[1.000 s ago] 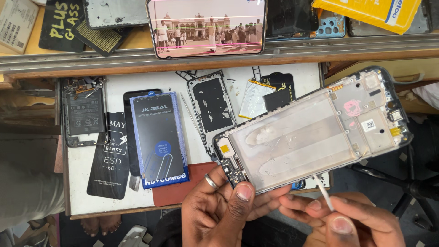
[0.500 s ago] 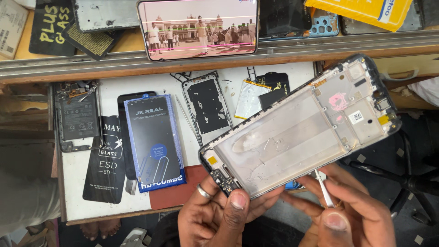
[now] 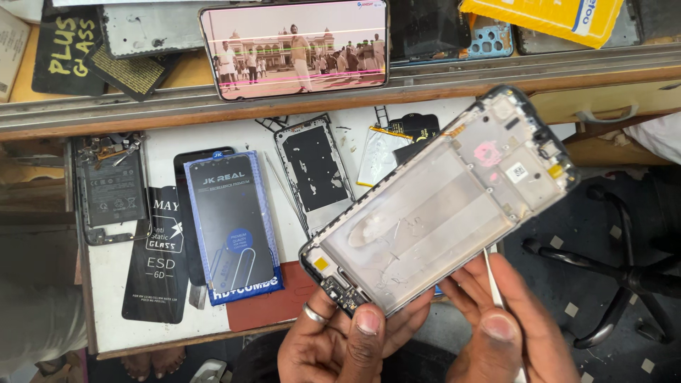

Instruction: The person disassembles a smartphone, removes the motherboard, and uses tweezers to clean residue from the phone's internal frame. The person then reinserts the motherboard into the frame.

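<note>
The left hand (image 3: 340,340) pinches the bottom edge of the stripped phone frame (image 3: 440,202), held tilted above the counter (image 3: 170,142). The right hand (image 3: 507,333) has its fingers pressed around a thin white tool (image 3: 491,273) touching the frame's lower side. Advisable: steady grip, light tool pressure along the edge.

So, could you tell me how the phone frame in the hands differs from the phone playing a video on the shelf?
The frame is stripped, its bare inner plate showing; the phone is whole, its screen lit. The frame is held tilted above the table by the left hand; the phone leans on the shelf, untouched. Both are similar in shape.
</note>
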